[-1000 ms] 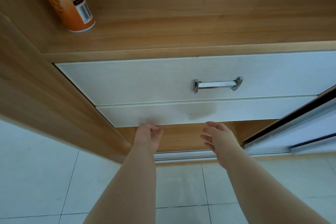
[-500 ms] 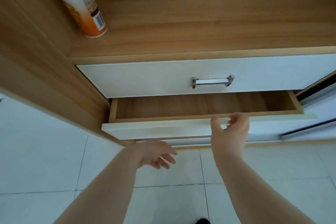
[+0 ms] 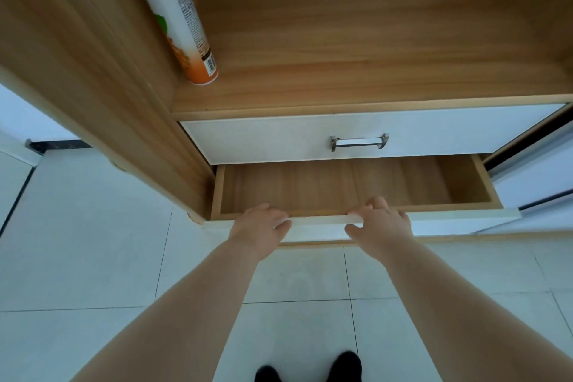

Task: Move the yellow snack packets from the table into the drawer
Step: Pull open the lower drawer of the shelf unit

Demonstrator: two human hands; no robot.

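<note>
Both hands, left hand (image 3: 259, 231) and right hand (image 3: 383, 225), grip the white front edge of the lower drawer (image 3: 341, 186), fingers curled over it, drawer pulled open, wooden interior exposed, below the closed upper drawer (image 3: 279, 136)

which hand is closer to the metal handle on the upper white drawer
Right. The right hand rests on the open lower drawer's front edge almost directly below the silver metal bar handle; the left hand grips that edge further left.
</note>
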